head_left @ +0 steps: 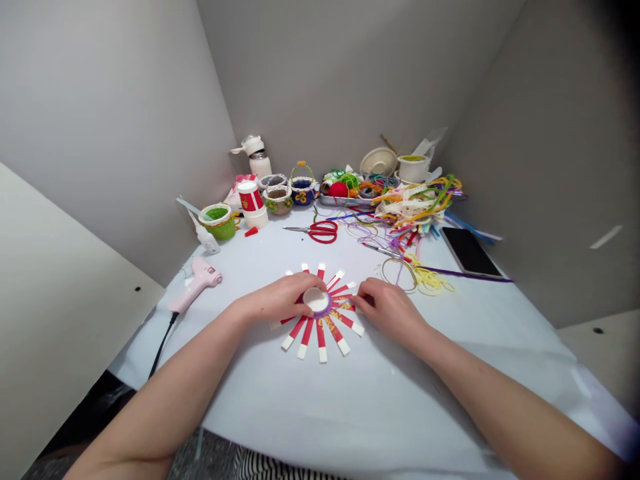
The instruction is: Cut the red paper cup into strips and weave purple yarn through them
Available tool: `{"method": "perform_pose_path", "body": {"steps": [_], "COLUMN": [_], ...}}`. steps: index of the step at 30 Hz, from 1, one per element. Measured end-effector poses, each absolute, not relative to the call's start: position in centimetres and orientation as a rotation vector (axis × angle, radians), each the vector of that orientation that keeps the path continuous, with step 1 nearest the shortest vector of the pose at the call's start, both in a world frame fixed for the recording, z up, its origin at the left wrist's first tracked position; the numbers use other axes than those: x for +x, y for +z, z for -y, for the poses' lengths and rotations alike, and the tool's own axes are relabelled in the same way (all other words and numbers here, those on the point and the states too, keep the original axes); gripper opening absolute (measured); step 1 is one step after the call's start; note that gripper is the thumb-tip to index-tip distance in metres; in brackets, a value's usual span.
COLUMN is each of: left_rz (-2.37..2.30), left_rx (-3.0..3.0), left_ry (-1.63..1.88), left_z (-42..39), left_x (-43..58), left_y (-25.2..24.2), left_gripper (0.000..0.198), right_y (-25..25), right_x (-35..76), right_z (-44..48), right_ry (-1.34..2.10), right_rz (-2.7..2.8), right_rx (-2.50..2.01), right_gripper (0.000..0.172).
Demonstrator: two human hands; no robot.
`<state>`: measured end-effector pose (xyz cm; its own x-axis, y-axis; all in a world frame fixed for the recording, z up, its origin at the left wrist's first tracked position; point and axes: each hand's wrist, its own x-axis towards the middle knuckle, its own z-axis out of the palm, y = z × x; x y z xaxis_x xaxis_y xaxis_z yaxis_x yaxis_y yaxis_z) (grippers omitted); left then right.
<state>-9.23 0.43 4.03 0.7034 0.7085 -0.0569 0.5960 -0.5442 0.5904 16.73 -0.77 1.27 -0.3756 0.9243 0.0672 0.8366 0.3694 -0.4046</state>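
A paper cup cut into red-and-white strips lies fanned out flat like a sunburst (320,319) on the white table, its round white base (316,299) in the middle with a purple cord round it. My left hand (280,300) rests on the left side of the fan, fingers curled against the base. My right hand (387,308) sits at the right side, fingertips pinched on the strips and the cord by the base.
A pink glue gun (197,283) with a black cable lies at the left. Red scissors (320,231), a black phone (469,251), a tangle of coloured cords (417,200), small decorated cup baskets (290,193), a green cup (220,222) and a white bottle (257,157) stand behind.
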Motion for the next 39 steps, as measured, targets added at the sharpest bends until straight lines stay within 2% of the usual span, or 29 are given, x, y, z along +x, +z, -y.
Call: {"method": "perform_pose_path", "body": {"steps": [7, 13, 21, 27, 39], "left_rz": [-0.93, -1.095, -1.234, -1.227, -1.082], "left_rx": [2.35, 2.341, 2.275, 2.313, 2.325], "left_ry": [0.416, 0.536, 0.5, 0.429, 0.384], "left_z": [0.4, 1.1, 0.8, -0.3, -1.7], "left_x": [-8.6, -7.2, -7.0, -8.3, -9.9], "left_y": [3.8, 2.6, 2.2, 2.9, 2.8], "left_gripper": [0.044, 0.047, 0.047, 0.048, 0.042], "right_y": [0.6, 0.5, 0.5, 1.3, 4.1], "right_x": [16.5, 16.3, 16.7, 18.0, 17.9], "right_z": [0.6, 0.5, 0.2, -0.1, 2.6], "right_ry": [0.477, 0.457, 0.535, 0.633, 0.814], "right_rz": [2.329, 2.34, 2.325, 2.368, 2.773], "right_rx": [-1.526, -1.54, -1.498, -1.27, -0.878], "right_gripper": [0.021, 0.021, 0.019, 0.012, 0.02]}}
